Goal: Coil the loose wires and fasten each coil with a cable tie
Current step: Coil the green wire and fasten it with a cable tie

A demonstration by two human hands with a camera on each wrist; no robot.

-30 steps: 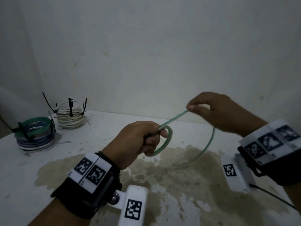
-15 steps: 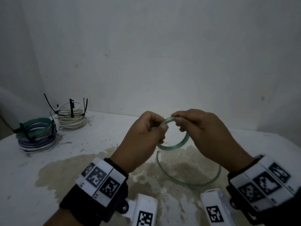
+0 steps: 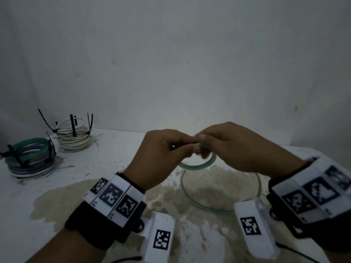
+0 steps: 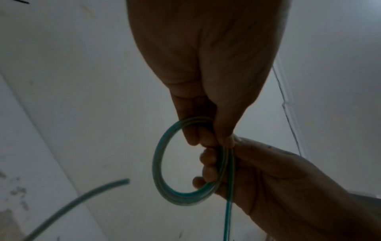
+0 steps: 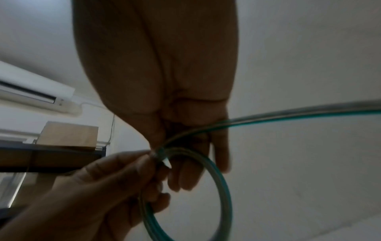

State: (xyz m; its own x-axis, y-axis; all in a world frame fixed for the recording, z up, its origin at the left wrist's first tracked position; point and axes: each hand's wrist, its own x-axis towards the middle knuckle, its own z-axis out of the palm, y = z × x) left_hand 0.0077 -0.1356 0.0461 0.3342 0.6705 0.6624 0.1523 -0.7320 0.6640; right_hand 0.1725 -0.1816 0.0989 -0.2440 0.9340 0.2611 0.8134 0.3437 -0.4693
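Green glossy wire [image 3: 197, 165] round coil | left hand [image 3: 161, 154], right hand [image 3: 233, 149] fingers pinching it

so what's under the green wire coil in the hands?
Under the small green wire coil, the wire's loose tail loops over the stained white table. Both hands hide its upper part.
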